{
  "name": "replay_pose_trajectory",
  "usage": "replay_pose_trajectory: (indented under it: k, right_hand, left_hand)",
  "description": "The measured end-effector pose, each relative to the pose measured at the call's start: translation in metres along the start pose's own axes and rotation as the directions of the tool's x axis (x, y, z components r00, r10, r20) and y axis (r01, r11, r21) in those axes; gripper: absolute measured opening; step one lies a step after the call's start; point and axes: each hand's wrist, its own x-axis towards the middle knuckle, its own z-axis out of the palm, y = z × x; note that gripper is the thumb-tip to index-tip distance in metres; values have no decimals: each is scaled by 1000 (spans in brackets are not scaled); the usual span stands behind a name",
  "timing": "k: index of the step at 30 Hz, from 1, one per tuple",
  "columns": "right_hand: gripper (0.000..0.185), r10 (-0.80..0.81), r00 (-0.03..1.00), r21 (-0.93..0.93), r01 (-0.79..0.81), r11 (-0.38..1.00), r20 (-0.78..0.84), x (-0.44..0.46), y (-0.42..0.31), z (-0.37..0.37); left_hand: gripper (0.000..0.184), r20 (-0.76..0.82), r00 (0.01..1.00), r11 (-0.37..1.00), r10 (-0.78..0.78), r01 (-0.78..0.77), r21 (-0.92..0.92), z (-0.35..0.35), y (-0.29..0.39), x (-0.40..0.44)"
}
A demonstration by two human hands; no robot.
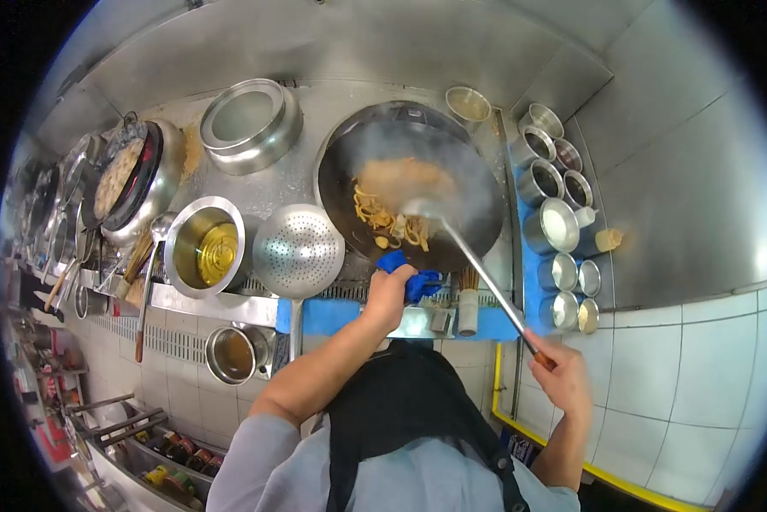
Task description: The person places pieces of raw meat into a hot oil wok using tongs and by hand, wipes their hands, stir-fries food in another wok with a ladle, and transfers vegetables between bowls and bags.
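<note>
A large dark wok [349,213] sits on the stove, steam rising from the noodle-like brown food [375,209] inside it. My left hand [389,294] is closed on a blue cloth [411,277] at the wok's near edge; the part of the wok under the cloth is hidden. On the right, my right hand [562,371] grips the wooden handle end of a long metal ladle [490,282]. The ladle's bowl rests in the food, blurred by steam.
Left of the wok are a perforated strainer [299,252], a pot of yellow oil [204,247] and a lidded-looking steel pot [251,126]. Seasoning containers [559,225] line the right side. A bamboo brush [468,311] stands near the front edge. A small pot [231,355] hangs below the counter.
</note>
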Motion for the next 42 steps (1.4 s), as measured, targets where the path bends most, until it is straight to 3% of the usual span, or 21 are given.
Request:
replay_pose_trajectory:
  k: [2,5,8,9,10,12,14,15,16,21,24,25,28,31,34,35,38,39,41,42]
  right_hand:
    - [56,34,998,-88,-30,996,52,11,-11,9]
    - [56,-159,977,-112,144,983,-140,58,20,71]
    - [58,-66,982,72,80,994,-175,69,14,84]
    - [57,-105,968,78,125,989,-227,61,13,79]
    - [57,-55,973,190,98,977,-223,54,19,75]
    - [57,75,986,412,-6,911,-152,30,39,66]
    - [64,173,985,559,-134,818,-17,17,36,53]
    - [66,203,979,608,-161,778,0,17,36,50]
    - [69,224,975,654,-178,735,14,21,35,45]
    - [70,154,987,649,-94,755,-35,86,63,73]
    - [69,277,959,609,-258,750,64,119,41,89]
    - [70,266,947,630,-319,708,180,121,39,81]
    - [70,110,958,629,-258,734,266,121,62,50]
    - [71,61,975,709,-196,678,212,144,85,47]
    - [70,61,993,574,-109,811,102,198,91,59]
    - [69,78,988,562,-140,815,132,207,83,51]
    - [69,-81,956,592,-106,799,280,221,115,41]
    - [68,-132,964,515,-7,857,232,213,125,39]
    - [66,-269,951,323,210,923,150,195,142,27]
    - [67,-248,953,344,177,922,174,185,144,22]
  left_hand:
    - [13,3,1000,998,11,-11,62,-2,4,9]
    - [22,-14,999,993,46,-44,109,-13,-15,18]
    - [28,24,998,988,54,-56,141,-33,-53,4]
    - [32,40,999,983,13,-20,181,-34,-49,-9]
    - [32,-33,999,982,21,-14,191,-30,-44,-20]
    - [30,65,995,992,81,-87,96,-24,-32,-21]
    - [14,-46,993,989,104,-99,106,-18,-21,13]
    - [16,-57,994,986,89,-80,144,-24,-21,42]
    - [20,-26,998,996,64,-62,70,-11,-4,44]
    - [24,-23,999,998,38,-36,57,-5,-4,76]
    - [29,-28,998,996,61,-60,59,-2,-10,81]
    - [30,-34,999,998,38,-36,57,-1,-11,82]
    - [33,-74,997,1000,-14,14,-2,6,-8,75]
    - [36,-154,987,989,-38,15,-146,6,-12,59]
    - [39,-257,963,983,84,-123,-139,-1,-32,26]
    - [41,-231,955,973,186,-211,-90,-24,-57,30]
    - [49,-287,914,885,288,-139,445,-45,-97,-1]
    - [51,-286,912,753,296,-38,657,-41,-101,-14]
    - [54,-285,905,359,316,164,919,-23,-103,-37]
    - [55,-285,878,332,386,156,930,-24,-120,-38]
